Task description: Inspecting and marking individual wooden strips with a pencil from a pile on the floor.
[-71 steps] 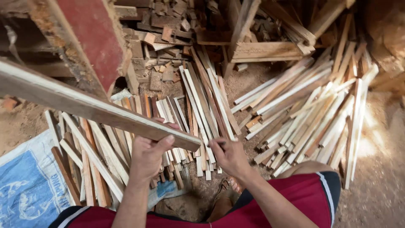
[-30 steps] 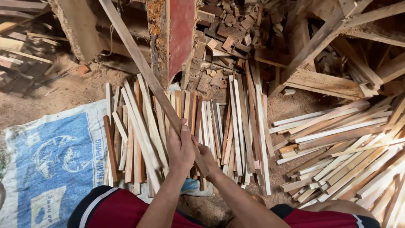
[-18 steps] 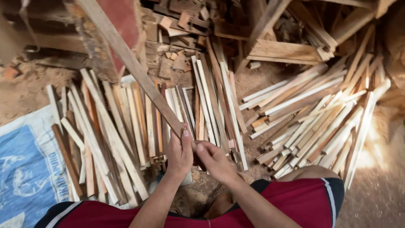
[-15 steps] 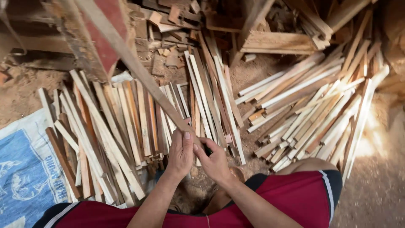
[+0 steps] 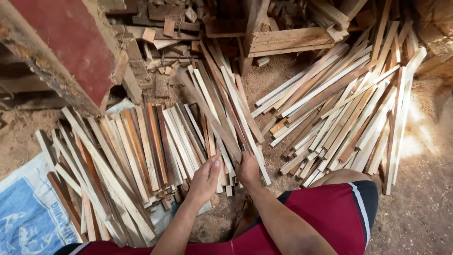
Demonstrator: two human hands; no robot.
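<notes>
Head view: right hand (image 5: pixel 247 169) grips the near end of a long, flat wooden slat (image 5: pixel 212 118), rough-sawn and brownish, lying slantwise over the middle pile of slats (image 5: pixel 141 151). Left hand (image 5: pixel 204 179), fingers loosely spread, rests on slat ends beside it. Second heap of pale slats (image 5: pixel 339 113) on the sawdust floor (image 5: pixel 424 189); blue woven sack (image 5: pixel 23 217) at left.

The long strip (image 5: pixel 207 115) in the right hand (image 5: pixel 247 169) is motion-blurred, and its near end is hidden inside the fingers. The blue-printed sack (image 5: pixel 26 219) runs off the left edge. The red-painted timber (image 5: pixel 66 47) is cut off at the top.
</notes>
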